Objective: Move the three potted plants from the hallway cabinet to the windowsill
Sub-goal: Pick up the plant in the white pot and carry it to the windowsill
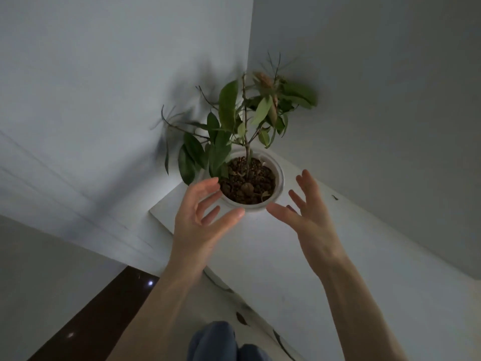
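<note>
A potted plant (251, 183) stands in the far corner of the white cabinet top (312, 256), where two walls meet. It has a round white pot, brown pebbles and a thin stem with long green leaves and one brownish leaf cluster. My left hand (200, 220) hovers at the pot's near left rim, fingers spread, thumb pointing right. My right hand (309, 217) is at the near right side, fingers spread too. Neither hand holds the pot. Only this one plant is in view.
White walls (377, 100) close in behind and to the right of the plant. Left of the cabinet is a white panelled surface (78, 178). Below lie a dark brown floor strip (99, 313) and pale marbled floor. My jeans-clad knees (223, 342) show at the bottom.
</note>
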